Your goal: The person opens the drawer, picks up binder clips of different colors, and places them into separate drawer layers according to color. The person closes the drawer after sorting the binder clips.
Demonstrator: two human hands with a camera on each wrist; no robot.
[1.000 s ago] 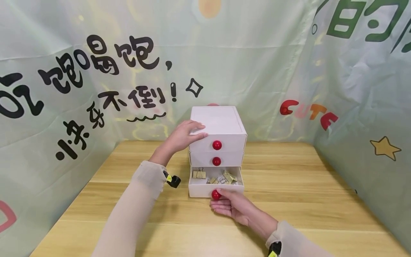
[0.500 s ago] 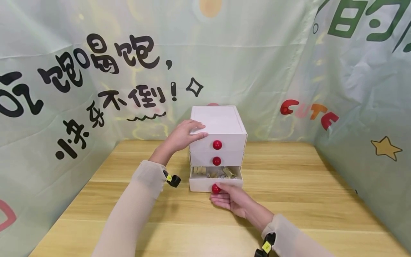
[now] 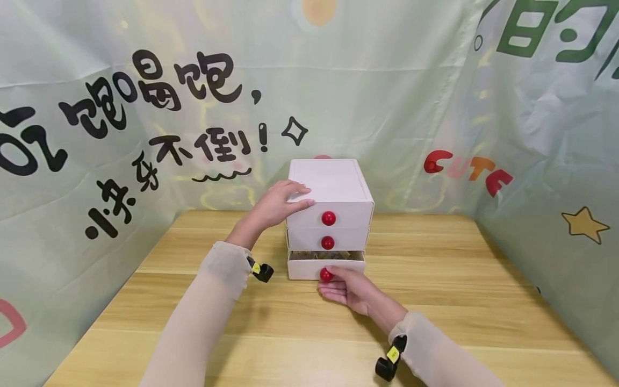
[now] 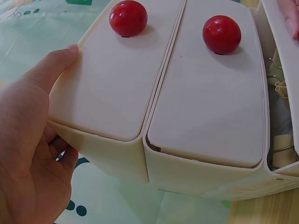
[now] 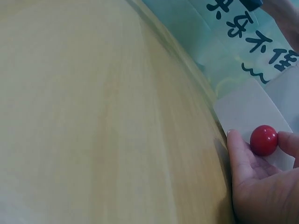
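Observation:
A white three-drawer desktop organizer stands on the table, each drawer with a round red knob. Its bottom drawer is partly pulled out, and binder clips show through the narrow gap. The upper two drawers are in. My left hand grips the organizer's top left corner, thumb along the front edge; in the left wrist view some fingers curl behind the corner. My right hand holds the bottom drawer's red knob between thumb and fingers, the other fingers below it, palm turned upward.
The wooden table spreads out around the organizer. A printed pale green cloth hangs behind it and along both sides. Black camera mounts sit on both wrists.
The bottom drawer has slid inward, its opening narrowing until the clips barely show in the head view. My right hand moved forward with the knob; my left hand stayed on the corner.

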